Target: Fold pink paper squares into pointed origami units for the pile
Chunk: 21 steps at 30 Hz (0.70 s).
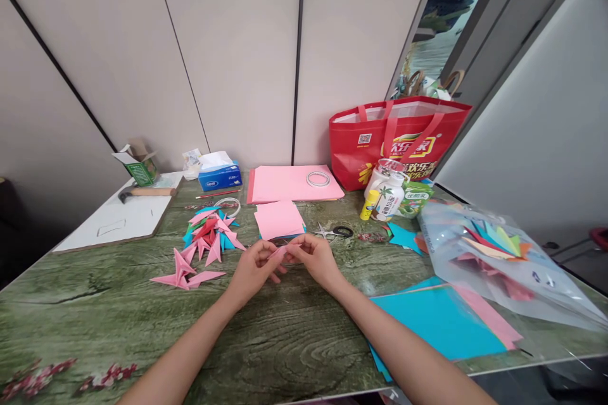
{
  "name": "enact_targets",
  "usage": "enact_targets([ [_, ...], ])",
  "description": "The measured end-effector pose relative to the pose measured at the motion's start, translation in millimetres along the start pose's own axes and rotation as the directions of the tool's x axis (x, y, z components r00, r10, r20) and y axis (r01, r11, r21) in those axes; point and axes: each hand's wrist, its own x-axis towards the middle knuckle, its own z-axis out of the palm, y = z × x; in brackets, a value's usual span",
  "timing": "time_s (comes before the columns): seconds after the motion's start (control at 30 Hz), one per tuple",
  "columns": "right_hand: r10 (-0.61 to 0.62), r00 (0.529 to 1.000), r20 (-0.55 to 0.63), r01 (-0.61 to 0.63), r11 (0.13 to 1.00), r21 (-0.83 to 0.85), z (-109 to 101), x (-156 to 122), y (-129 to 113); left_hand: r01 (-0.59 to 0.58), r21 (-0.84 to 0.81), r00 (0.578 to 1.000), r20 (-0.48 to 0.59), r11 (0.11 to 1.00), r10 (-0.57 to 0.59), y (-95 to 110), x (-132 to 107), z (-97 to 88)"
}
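Observation:
Both my hands meet over the middle of the green table [142,323]. My left hand [254,269] and my right hand [313,257] pinch a small folded pink paper piece [280,253] between their fingertips, fingers closed on it. Just beyond them lies a small stack of pink square sheets [278,219]. To the left is a heap of folded pink, red and blue paper pieces [209,235], with more pink folded pieces [183,273] nearer my left hand.
Large pink sheets [285,183] with a tape ring [318,178] lie at the back. Scissors [335,231], a glue stick [365,205], bottles [387,193], a red bag [394,136], a tissue box [219,175], a whiteboard [118,218], blue sheets [439,319] and a plastic bag of papers [494,253] surround.

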Motion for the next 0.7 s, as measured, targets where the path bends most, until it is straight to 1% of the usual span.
enact_targets([
  [0.07, -0.007, 1.000, 0.024, 0.007, 1.000, -0.002, 0.5, -0.4, 0.8, 0.026, -0.019, 1.000, 0.003, 0.999, -0.026, -0.2, 0.6, -0.5],
  [0.17, 0.000, 0.999, 0.035, -0.001, 1.000, 0.019, 1.4, -0.9, 1.1, 0.014, -0.022, 0.999, -0.032, 1.000, -0.015, -0.5, 1.5, -0.5],
  [0.33, 0.022, 1.000, 0.013, -0.022, 0.999, 0.038, 2.4, -0.9, -0.9, -0.010, -0.039, 0.997, -0.077, 0.999, 0.007, -1.3, 1.6, 1.6],
  [0.53, 0.089, 0.995, -0.051, -0.084, 0.991, 0.100, 4.9, 0.1, -5.2, -0.016, -0.055, 0.995, -0.101, 0.998, 0.010, -0.6, 0.4, 3.7],
  [0.7, 0.107, 0.993, -0.050, -0.101, 0.990, 0.100, 5.3, 0.2, -6.8, -0.034, -0.036, 0.992, -0.124, 0.999, 0.029, -2.8, -0.5, 4.6],
])
